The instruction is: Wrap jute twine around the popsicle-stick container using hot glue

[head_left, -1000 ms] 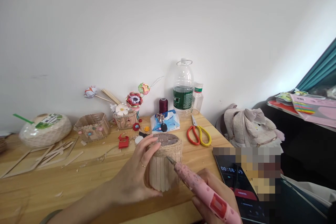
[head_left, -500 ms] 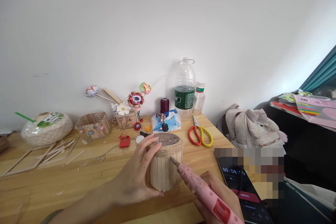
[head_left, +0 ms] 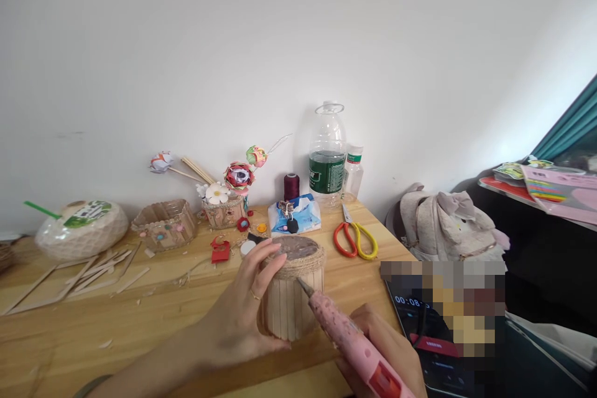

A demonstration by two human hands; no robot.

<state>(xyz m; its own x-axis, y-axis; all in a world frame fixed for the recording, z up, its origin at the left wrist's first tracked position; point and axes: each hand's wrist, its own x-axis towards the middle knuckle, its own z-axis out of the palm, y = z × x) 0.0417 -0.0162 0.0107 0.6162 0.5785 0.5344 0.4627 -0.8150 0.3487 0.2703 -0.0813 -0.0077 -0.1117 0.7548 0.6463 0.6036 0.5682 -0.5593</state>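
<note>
Head view shows the left hand (head_left: 242, 305) clasping a round, twine-rimmed wooden-stick pot (head_left: 285, 311) on the table (head_left: 51, 348), the right hand (head_left: 387, 342) gripping a pink glue gun (head_left: 342, 331); gluing seems in hand, next needing steady aim.

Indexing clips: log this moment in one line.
left hand: grips stick-sided container | right hand: holds pink tool, tip near twine | scissors: on table

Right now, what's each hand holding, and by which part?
Left hand: the cup, by its side, fingertips at the twine band, thumb near the bottom. Right hand: the pink tool, by its rear half.
</note>
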